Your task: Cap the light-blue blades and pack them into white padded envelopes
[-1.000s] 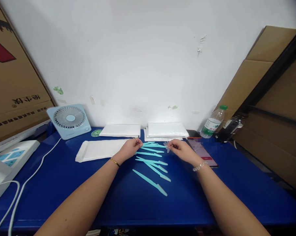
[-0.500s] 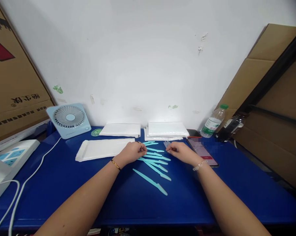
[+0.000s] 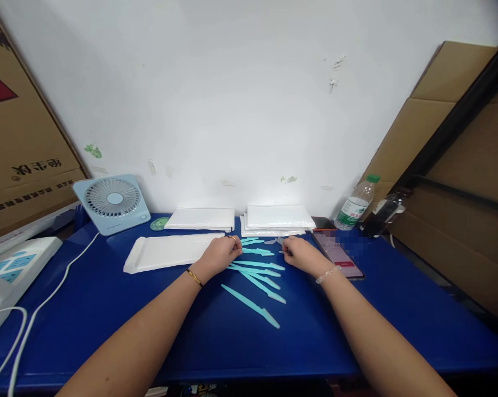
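The left hand (image 3: 223, 252) has its thumb and forefinger drawn together at the near end of a turquoise knife-shaped tool (image 3: 257, 251), which points across to the right; whether they pinch it or only touch it, I cannot tell. The right hand (image 3: 301, 255) is curled, palm down, its fingertips beside a few small clear pieces (image 3: 270, 242); a pale tip shows at the fingers, but whether they grip it is too small to tell. The two hands stand apart, with the tools between them on the blue desk (image 3: 315, 331). Just below the first tool several more fan out, some overlapping, their paler ends toward the right; one single tool (image 3: 249, 304) lies slanted and apart, closest to the wearer, and a few others sit just beyond the left fingertips. Behind the left hand is a long white packet (image 3: 162, 253), partly covered by it. Farther back lie two piles of white packets, a left pile (image 3: 199, 218) and a right pile (image 3: 280, 216). Past the right hand are a phone (image 3: 337, 256), a green-capped bottle (image 3: 353, 209) and a dark bottle (image 3: 383, 215). Off to the left stand a light-blue fan (image 3: 114, 201) and a white power strip (image 3: 13, 275).
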The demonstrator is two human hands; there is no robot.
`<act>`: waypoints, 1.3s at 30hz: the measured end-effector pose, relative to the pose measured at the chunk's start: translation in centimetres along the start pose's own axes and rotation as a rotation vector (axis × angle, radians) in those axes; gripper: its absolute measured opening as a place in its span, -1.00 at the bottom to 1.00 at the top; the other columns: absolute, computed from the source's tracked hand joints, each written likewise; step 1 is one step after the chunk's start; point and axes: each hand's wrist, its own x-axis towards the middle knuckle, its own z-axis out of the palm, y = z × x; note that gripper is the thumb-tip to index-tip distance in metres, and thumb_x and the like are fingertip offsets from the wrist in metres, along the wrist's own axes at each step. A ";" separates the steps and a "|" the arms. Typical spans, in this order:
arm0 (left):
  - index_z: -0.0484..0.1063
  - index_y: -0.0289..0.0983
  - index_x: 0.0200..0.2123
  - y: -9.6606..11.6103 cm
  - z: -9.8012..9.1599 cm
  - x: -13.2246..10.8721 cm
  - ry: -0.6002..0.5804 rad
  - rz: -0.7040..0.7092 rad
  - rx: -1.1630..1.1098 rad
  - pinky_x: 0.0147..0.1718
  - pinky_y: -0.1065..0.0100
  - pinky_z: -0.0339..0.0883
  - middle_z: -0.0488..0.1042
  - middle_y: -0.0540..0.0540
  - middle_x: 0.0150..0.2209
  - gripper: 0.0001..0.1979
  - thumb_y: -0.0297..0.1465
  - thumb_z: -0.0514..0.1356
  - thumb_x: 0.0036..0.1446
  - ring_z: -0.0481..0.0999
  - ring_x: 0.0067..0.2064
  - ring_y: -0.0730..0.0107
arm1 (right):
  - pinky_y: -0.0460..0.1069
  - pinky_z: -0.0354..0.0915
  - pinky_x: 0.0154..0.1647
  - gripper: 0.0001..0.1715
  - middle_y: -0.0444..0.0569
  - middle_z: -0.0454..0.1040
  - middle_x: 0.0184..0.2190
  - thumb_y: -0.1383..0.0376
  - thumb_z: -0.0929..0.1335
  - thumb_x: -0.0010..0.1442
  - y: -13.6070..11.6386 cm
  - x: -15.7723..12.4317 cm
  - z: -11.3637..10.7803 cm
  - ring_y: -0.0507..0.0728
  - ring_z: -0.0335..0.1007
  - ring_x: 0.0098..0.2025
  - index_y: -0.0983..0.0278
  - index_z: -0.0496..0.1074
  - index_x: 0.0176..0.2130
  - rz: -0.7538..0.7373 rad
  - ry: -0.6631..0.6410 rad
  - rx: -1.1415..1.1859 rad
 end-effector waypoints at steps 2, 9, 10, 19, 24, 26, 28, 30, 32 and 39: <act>0.37 -0.23 -0.37 -0.2 0.0 0.1 -0.006 -0.039 -0.133 -0.46 0.42 0.15 0.42 0.00 -0.46 -0.86 -0.30 0.08 0.11 0.36 -0.44 0.40 | -0.05 0.22 -0.33 -0.77 -0.02 0.40 -0.44 0.52 0.28 -0.04 0.0 0.0 0.2 0.08 0.33 -0.41 0.32 0.44 -0.34 0.009 0.036 0.069; 0.35 -0.26 -0.35 -0.3 0.4 0.4 0.002 -0.069 -0.442 -0.43 0.42 0.20 0.36 0.01 -0.45 -0.74 -0.18 0.10 0.04 0.32 -0.41 0.43 | -0.04 0.31 -0.41 -0.73 -0.09 0.45 -0.52 0.17 0.35 0.09 -0.6 0.2 -0.8 0.09 0.44 -0.45 0.28 0.38 -0.24 0.218 0.339 1.064; 0.35 -0.27 -0.35 -0.2 0.4 0.4 -0.001 -0.073 -0.454 -0.43 0.41 0.20 0.36 0.00 -0.44 -0.73 -0.17 0.10 0.04 0.31 -0.40 0.43 | -0.05 0.31 -0.43 -0.68 -0.07 0.47 -0.50 0.13 0.38 0.07 -0.9 0.2 -1.0 0.09 0.45 -0.44 0.29 0.37 -0.24 0.232 0.363 1.158; 0.36 -0.27 -0.35 -0.2 0.5 0.4 0.002 -0.068 -0.475 -0.44 0.43 0.19 0.36 0.03 -0.46 -0.73 -0.17 0.12 0.05 0.31 -0.42 0.46 | -0.12 0.20 -0.58 -0.56 0.01 0.52 -0.44 0.03 0.39 0.05 -3.0 0.2 -0.6 0.05 0.42 -0.49 0.33 0.44 -0.23 0.220 0.285 1.127; 0.37 -0.28 -0.34 -0.2 0.8 0.4 -0.030 -0.045 -0.495 -0.49 0.44 0.17 0.35 0.04 -0.48 -0.72 -0.16 0.14 0.05 0.30 -0.46 0.48 | -0.12 0.18 -0.58 -0.58 -0.05 0.49 -0.53 0.06 0.40 0.03 -4.0 0.0 -0.5 0.04 0.42 -0.52 0.34 0.46 -0.24 0.194 0.185 1.118; 0.37 -0.28 -0.34 -0.1 0.8 0.3 -0.076 -0.028 -0.485 -0.46 0.43 0.21 0.37 0.03 -0.47 -0.72 -0.16 0.14 0.05 0.33 -0.44 0.47 | -0.12 0.18 -0.58 -0.58 -0.05 0.49 -0.53 0.06 0.39 0.04 -4.0 -0.1 -0.8 0.05 0.42 -0.52 0.34 0.47 -0.23 0.167 0.095 1.083; 0.38 -0.28 -0.33 0.1 0.7 0.1 -0.113 -0.008 -0.430 -0.42 0.42 0.25 0.41 0.00 -0.44 -0.72 -0.17 0.12 0.08 0.37 -0.41 0.44 | -0.10 0.23 -0.54 -0.58 -0.02 0.52 -0.47 0.05 0.37 0.07 -3.2 -0.2 -1.0 0.06 0.42 -0.51 0.33 0.47 -0.22 0.148 0.069 1.011; 0.41 -0.26 -0.31 0.2 0.7 0.0 -0.067 0.028 -0.281 -0.35 0.38 0.28 0.45 -0.04 -0.37 -0.75 -0.20 0.10 0.12 0.41 -0.34 0.38 | -0.06 0.28 -0.45 -0.63 0.00 0.54 -0.39 0.08 0.33 0.11 -1.8 -0.1 -1.0 0.07 0.43 -0.47 0.31 0.47 -0.22 0.168 0.164 0.839; 0.44 -0.24 -0.24 0.2 0.8 0.0 0.029 0.076 -0.074 -0.22 0.33 0.28 0.47 -0.09 -0.24 -0.80 -0.28 0.10 0.14 0.42 -0.20 0.30 | -0.01 0.30 -0.34 -0.73 0.00 0.54 -0.36 0.18 0.31 0.14 -0.1 0.1 -0.7 0.10 0.42 -0.41 0.29 0.48 -0.23 0.216 0.289 0.546; 0.47 -0.21 -0.23 -0.5 1.4 0.6 0.069 0.079 0.207 -0.12 0.26 0.21 0.45 -0.11 -0.19 -0.84 -0.37 0.13 0.13 0.36 -0.06 0.20 | -0.04 0.24 -0.14 -0.79 0.05 0.46 -0.20 0.36 0.28 0.16 1.9 1.0 0.8 0.13 0.39 -0.18 0.29 0.48 -0.21 0.167 0.168 0.063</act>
